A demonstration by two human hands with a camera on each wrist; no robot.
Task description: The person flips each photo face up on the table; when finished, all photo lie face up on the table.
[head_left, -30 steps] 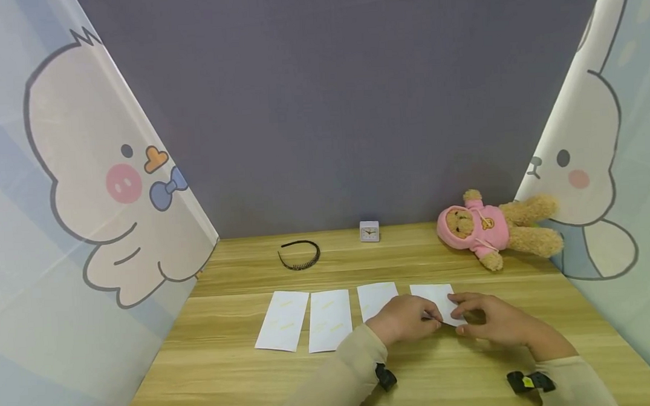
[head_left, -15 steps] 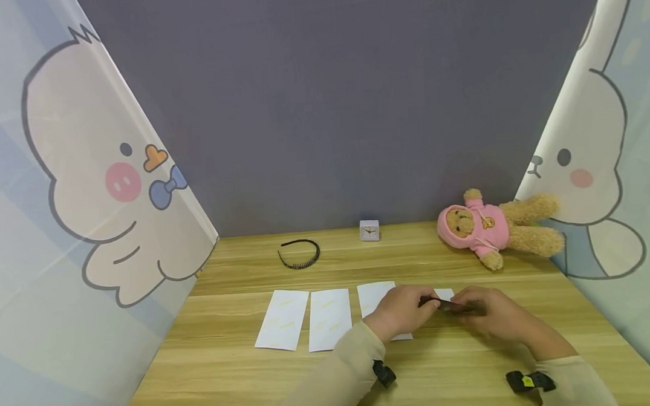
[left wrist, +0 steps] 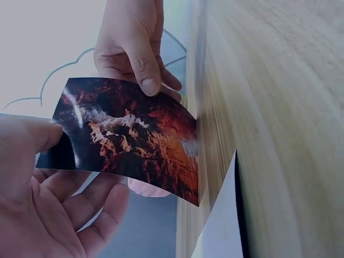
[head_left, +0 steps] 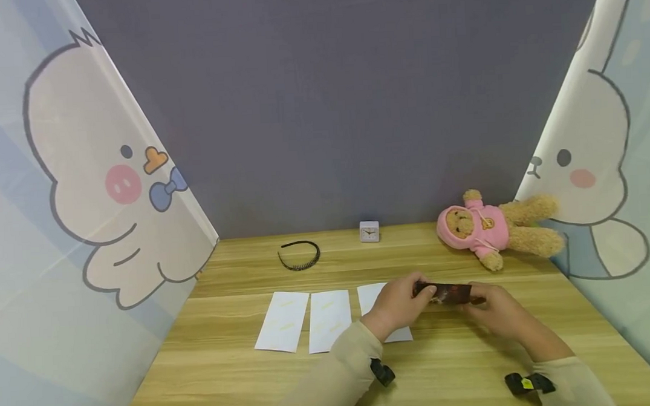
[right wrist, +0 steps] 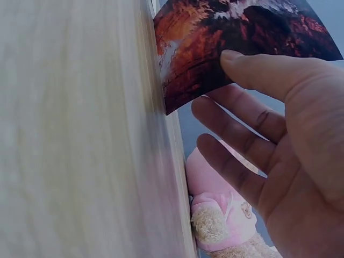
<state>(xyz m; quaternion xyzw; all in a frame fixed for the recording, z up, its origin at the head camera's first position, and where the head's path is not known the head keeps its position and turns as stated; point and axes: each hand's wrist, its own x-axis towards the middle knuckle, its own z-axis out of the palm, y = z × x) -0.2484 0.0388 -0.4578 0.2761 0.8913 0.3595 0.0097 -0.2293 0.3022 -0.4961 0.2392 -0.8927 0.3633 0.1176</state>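
A glossy photo print [head_left: 451, 293] with a dark red and orange picture is held up off the wooden table between both hands. My left hand [head_left: 397, 306] pinches one end, thumb on the picture side. At the other end my right hand [head_left: 495, 313] pinches the long edge between thumb and fingers. In the left wrist view the print [left wrist: 123, 129] bends in a slight curve. Three white-backed sheets, the left one [head_left: 282, 321], the middle one [head_left: 330, 321] and the right one [head_left: 369, 295], lie in a row. My left hand and wrist partly cover the right sheet.
Toward the back of the table [head_left: 228, 364] lie a black toothed headband [head_left: 308, 264] and a small white clock [head_left: 369, 231]. A teddy bear in a pink hoodie [head_left: 489, 226] lies at the back right. Printed cloth walls stand at both sides, a grey one behind.
The fourth white-backed sheet has been lifted off the table by both hands and tipped up, so its dark picture side now faces the head camera. The other sheets stay put.
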